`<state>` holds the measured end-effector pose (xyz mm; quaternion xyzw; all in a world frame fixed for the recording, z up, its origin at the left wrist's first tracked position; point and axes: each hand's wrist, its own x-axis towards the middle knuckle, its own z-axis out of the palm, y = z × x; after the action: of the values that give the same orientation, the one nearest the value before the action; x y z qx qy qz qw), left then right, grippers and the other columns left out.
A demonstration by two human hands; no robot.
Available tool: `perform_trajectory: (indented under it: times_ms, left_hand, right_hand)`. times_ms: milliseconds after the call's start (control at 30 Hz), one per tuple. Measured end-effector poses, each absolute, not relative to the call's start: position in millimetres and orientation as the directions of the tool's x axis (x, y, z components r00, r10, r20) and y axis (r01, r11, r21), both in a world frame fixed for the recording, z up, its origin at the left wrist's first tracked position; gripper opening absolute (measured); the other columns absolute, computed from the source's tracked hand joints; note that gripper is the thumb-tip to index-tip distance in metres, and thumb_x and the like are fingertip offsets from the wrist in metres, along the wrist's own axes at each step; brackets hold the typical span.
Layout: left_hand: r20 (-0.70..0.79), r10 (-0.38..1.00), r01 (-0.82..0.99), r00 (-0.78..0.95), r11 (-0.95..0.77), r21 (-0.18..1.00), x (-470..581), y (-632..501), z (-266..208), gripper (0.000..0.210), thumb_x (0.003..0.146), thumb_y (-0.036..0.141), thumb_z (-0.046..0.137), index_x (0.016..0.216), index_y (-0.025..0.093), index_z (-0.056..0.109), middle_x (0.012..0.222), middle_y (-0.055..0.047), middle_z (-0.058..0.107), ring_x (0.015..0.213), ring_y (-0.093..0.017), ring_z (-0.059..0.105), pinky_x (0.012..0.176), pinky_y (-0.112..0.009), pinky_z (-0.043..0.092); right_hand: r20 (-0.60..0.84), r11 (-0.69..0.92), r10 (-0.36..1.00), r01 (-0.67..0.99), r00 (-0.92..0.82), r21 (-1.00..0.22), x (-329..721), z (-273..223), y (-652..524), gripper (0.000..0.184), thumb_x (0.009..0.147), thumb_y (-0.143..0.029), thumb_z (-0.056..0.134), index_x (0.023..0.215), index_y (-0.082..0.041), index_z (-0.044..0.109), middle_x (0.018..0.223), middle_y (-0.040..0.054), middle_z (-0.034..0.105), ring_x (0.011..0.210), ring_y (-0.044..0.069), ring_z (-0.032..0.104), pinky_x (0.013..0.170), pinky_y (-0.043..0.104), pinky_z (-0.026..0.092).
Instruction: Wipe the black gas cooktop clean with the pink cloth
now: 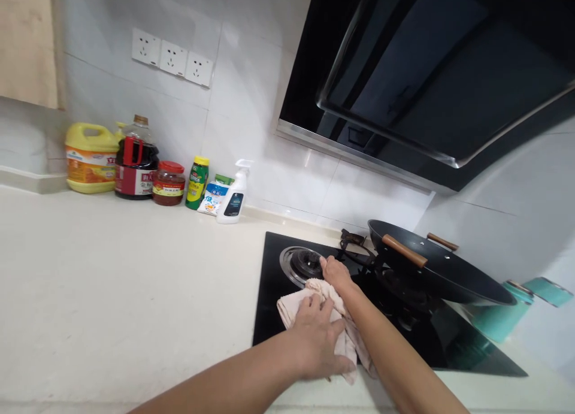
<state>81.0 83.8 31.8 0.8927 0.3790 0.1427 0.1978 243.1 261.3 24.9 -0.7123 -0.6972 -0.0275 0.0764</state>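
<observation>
A pale pink cloth lies bunched and folded on the front left of the black glass gas stove. My left hand is on top of it, fingers bent and slightly parted over the fabric. Just beyond, my right hand reaches to the right edge of the left burner, its fingers drawn together; what they hold, if anything, is hidden. Part of the cloth passes below my right wrist. The burner's round metal ring shows without a pan support on it.
A black wok with wooden handles sits over the right burner. Behind the left burner is a black pan support. A white spray bottle, jars and jugs line the wall. The range hood overhangs the stove; a teal container stands right.
</observation>
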Motion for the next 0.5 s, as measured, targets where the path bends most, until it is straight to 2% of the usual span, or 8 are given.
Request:
perform_trajectory:
  times_ms: [167, 333, 500]
  left_hand:
    - [0.144, 0.735, 0.619, 0.662, -0.646, 0.447, 84, 82, 30, 0.08, 0.081, 0.071, 0.057, 0.146, 0.023, 0.053, 0.164, -0.015, 0.027, 0.149, -0.05, 0.011, 0.117, -0.065, 0.007]
    - [0.123, 0.737, 0.61, 0.665, -0.631, 0.48, 81, 82, 31, 0.081, 0.084, 0.07, 0.052, 0.149, 0.022, 0.048, 0.166, -0.014, 0.021, 0.151, -0.048, 0.005, 0.118, -0.063, 0.002]
    - [0.101, 0.741, 0.629, 0.664, -0.627, 0.459, 79, 82, 36, 0.08, 0.084, 0.072, 0.051, 0.148, 0.023, 0.049, 0.166, -0.012, 0.024, 0.15, -0.048, 0.007, 0.118, -0.063, 0.004]
  right_hand:
    - [0.17, 0.012, 0.985, 0.997, 0.002, -0.08, 233, 29, 275, 0.043, 0.096, -0.049, 0.057, 0.126, -0.018, 0.058, 0.125, 0.0088, 0.062, 0.108, 0.022, 0.062, 0.095, 0.046, 0.051]
    - [0.175, 0.04, 0.984, 0.995, -0.023, -0.092, 235, 31, 288, 0.054, 0.105, -0.053, 0.025, 0.12, -0.012, 0.058, 0.119, 0.0184, 0.066, 0.11, 0.025, 0.064, 0.095, 0.038, 0.045]
    - [0.183, 0.001, 0.983, 0.996, 0.015, -0.088, 242, 27, 286, 0.065, 0.103, -0.059, 0.019, 0.117, -0.009, 0.057, 0.112, 0.0215, 0.069, 0.11, 0.029, 0.066, 0.092, 0.037, 0.044]
